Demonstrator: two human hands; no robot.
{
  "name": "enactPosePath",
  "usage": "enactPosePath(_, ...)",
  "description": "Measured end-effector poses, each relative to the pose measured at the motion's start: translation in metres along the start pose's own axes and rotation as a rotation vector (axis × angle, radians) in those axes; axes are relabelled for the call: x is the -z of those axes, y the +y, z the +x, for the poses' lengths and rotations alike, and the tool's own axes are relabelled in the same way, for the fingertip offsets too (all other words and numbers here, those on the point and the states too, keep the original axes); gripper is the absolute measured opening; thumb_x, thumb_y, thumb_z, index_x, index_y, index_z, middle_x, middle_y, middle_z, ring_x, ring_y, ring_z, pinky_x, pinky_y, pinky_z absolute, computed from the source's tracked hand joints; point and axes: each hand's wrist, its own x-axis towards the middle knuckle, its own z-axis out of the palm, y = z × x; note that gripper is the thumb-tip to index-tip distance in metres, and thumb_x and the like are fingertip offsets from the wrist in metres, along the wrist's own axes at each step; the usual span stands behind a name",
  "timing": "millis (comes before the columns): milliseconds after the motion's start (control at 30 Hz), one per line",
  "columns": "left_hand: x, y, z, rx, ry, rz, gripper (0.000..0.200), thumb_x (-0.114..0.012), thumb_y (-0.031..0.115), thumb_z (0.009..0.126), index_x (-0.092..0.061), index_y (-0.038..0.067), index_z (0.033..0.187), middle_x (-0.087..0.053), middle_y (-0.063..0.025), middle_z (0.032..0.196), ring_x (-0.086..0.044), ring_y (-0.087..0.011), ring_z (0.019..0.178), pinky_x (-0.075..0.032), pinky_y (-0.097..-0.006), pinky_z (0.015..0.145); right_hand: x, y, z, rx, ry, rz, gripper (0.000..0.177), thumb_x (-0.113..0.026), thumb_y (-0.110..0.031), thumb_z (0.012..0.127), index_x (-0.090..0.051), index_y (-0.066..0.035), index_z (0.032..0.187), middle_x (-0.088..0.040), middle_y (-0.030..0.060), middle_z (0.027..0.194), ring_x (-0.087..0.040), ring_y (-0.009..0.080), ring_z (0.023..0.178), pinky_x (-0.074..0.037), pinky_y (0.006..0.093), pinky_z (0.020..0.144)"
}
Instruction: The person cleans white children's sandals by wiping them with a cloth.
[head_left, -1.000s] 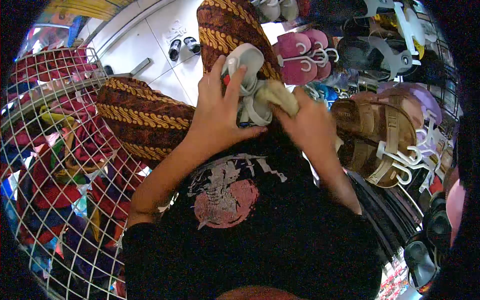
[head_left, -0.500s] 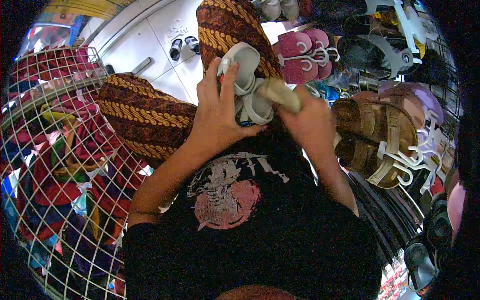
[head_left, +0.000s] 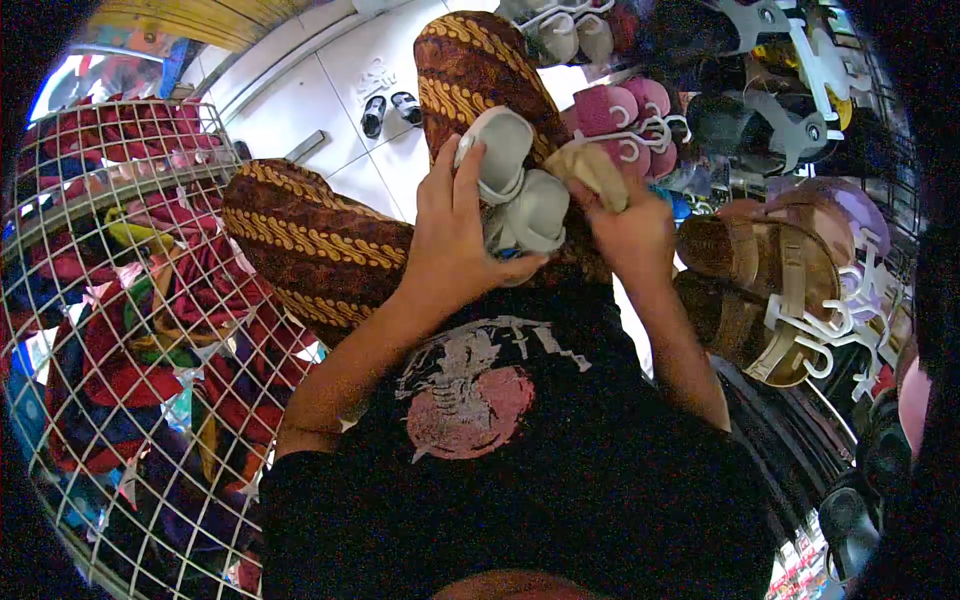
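Observation:
A pair of small light grey sandals or clogs (head_left: 503, 150) is in my left hand (head_left: 450, 228), its fingers wrapped round their left side and the thumb beneath. They sit over my lap, toes and heels close together, with the inner soles partly facing me. To their right, my right hand (head_left: 637, 235) is closed on a crumpled beige cloth (head_left: 592, 172). The cloth is just beside the shoes' right edge. Brown patterned trousers (head_left: 320, 240) cover my spread legs beneath.
On my left stands a wire basket (head_left: 150, 330) full of colourful cloth goods. To the right hang pink slippers (head_left: 610, 108), brown sandals (head_left: 760, 290) and black sandals (head_left: 760, 130) on white hangers. Black and white sandals (head_left: 390, 112) lie on the tiled floor (head_left: 330, 80) ahead.
The cloth in my right hand has moved off the shoes to their right side. The shoes have turned slightly in my left hand. The whole view has shifted a little.

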Motion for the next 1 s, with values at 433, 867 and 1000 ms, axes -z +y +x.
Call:
enactPosePath(433,-0.002,-0.016,0.002,-0.177,0.068,-0.139,0.107,-0.09,0.04,0.05,-0.041,0.006,0.138,-0.031,-0.0278,0.145,-0.035,-0.0453,0.132,-0.031,-0.0504,0.11,0.025,-0.037,0.033,0.12,-0.034,-0.012,0.043,-0.066,-0.037,0.085,-0.06,-0.008,0.116,-0.068,0.0213,0.098,-0.065,0.0412,0.091,-0.051,0.0456,0.079)
enactPosePath(867,0.006,-0.003,0.011,-0.195,-0.018,-0.03,0.071,-0.088,0.032,0.053,-0.064,0.015,0.117,-0.032,-0.0277,0.144,-0.035,-0.0473,0.131,-0.032,-0.0496,0.109,0.029,-0.055,0.041,0.101,-0.182,-0.189,0.047,-0.064,-0.042,0.086,-0.059,-0.007,0.117,-0.066,0.0237,0.099,-0.063,0.0435,0.094,-0.049,0.0491,0.081)
enactPosePath(1000,0.007,-0.004,0.009,-0.17,-0.01,-0.073,0.073,-0.09,0.032,0.051,-0.063,0.014,0.117,-0.031,-0.0277,0.144,-0.035,-0.0464,0.131,-0.032,-0.0486,0.11,0.033,-0.046,0.039,0.052,-0.039,-0.017,0.049,-0.066,-0.04,0.085,-0.059,-0.005,0.118,-0.067,0.0234,0.101,-0.063,0.0428,0.097,-0.049,0.0473,0.084)
